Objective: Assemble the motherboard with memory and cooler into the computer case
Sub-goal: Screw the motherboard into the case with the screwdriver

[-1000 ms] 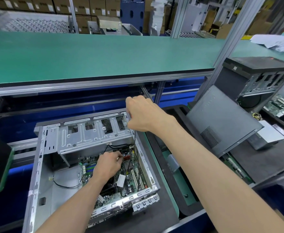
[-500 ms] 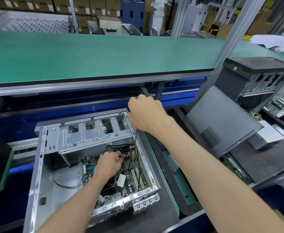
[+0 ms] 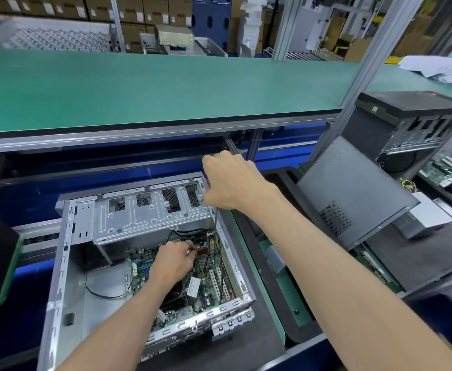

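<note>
Open case (image 3: 66, 263): left hand (image 3: 172, 263) pinching small part over motherboard (image 3: 208, 279); right hand (image 3: 230, 180) above far corner, fist gripping screwdriver (image 3: 215, 218)

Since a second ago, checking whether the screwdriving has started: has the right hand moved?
Barely. The right hand stays above the computer case's far right corner, shifted only slightly right along that rim.

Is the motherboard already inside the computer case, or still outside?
Inside. The motherboard lies flat on the floor of the open computer case, below its metal walls, and the left hand reaches down onto it.
</note>
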`<state>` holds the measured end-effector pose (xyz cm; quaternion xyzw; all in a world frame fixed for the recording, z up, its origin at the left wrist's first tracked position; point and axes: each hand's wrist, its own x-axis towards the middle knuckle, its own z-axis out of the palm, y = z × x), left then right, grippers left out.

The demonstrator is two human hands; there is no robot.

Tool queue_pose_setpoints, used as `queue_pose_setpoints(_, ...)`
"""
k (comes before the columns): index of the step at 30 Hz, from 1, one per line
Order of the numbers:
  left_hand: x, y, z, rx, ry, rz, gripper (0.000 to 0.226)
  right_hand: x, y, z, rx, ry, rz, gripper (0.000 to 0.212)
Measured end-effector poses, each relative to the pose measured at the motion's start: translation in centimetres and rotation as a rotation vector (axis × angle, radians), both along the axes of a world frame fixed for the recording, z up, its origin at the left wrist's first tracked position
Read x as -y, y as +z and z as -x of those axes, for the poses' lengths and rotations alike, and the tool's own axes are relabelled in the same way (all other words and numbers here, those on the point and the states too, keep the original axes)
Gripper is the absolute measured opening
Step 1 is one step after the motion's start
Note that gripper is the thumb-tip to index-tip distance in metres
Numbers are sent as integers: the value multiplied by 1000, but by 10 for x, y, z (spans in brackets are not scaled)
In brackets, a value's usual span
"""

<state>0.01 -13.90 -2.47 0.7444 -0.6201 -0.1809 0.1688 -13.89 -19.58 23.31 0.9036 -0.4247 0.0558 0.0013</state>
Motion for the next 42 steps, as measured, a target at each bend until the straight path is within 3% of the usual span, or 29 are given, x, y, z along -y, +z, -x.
queue_pose_setpoints(3,0,0,0,5,-6,-6,16,0,5,3,33,29,-130,17)
queue_pose_setpoints(5,0,0,0,8,-6,-3,16,1,3,3,30,-1,-86,16)
queue_pose_setpoints(7,0,0,0,8,-3,-4,16,-1,-3,-2,1,-28,14,30)
queue_pose_setpoints(10,-1,0,1,-6,-2,-4,16,-4,-5,-8,-8,-16,67,25)
queue_pose_setpoints(15,0,1,0,9,7,-3,15,-4,1,-4,16,113,-116,18)
queue_pose_setpoints(22,0,2,2,-4,9,-6,16,-4,-7,-2,22,-17,88,19)
queue_pose_setpoints(28,-1,2,1,7,4,-2,16,-7,3,-1,9,102,-76,22)
queue_pose_setpoints(35,-1,1,1,-6,14,-9,17,-5,-4,-5,12,-22,77,19)
queue_pose_setpoints(39,-1,2,1,5,4,-1,18,0,-2,2,16,64,-75,27)
queue_pose_setpoints(42,-1,1,0,11,-3,1,18,1,-1,4,43,69,-118,22)
